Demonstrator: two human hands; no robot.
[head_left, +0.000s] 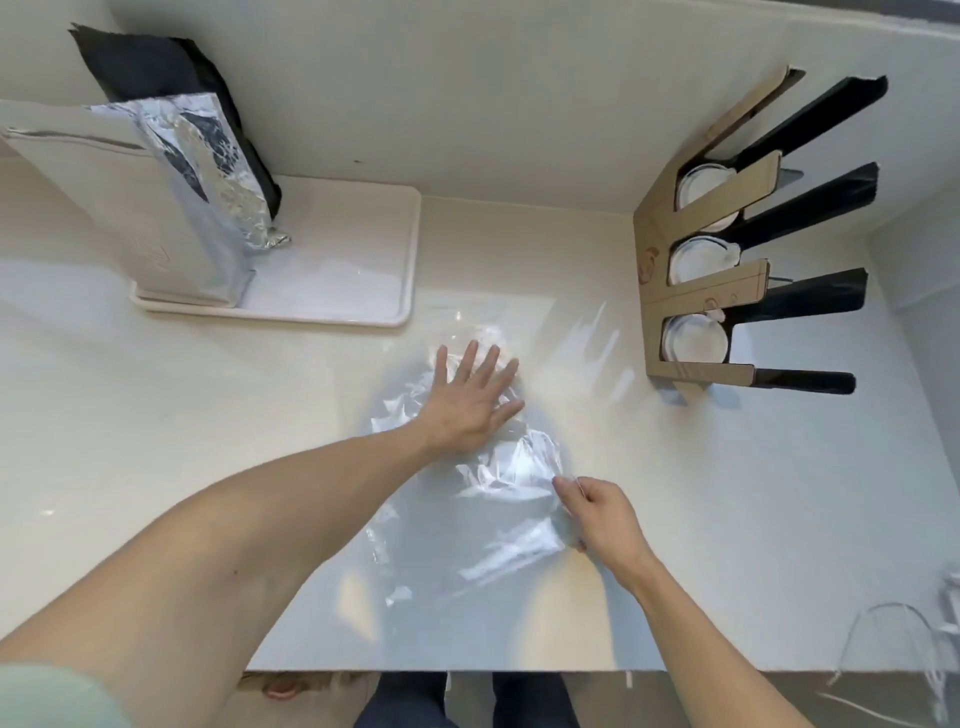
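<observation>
A crumpled clear plastic bag (498, 499) lies flat in the middle of the pale table (156, 415). My left hand (470, 400) presses down on the bag's far part with straight, spread fingers. At the bag's right edge, my right hand (597, 514) pinches the plastic between thumb and fingers. What the bag holds cannot be made out.
A cream tray (363, 291) at the back left carries a tall white pouch (130, 218), a foil pouch (218, 171) and a black pouch (171, 67). A cardboard rack (670, 291) with clear round lids stands at the right. More clear plastic (893, 649) lies at the near right corner.
</observation>
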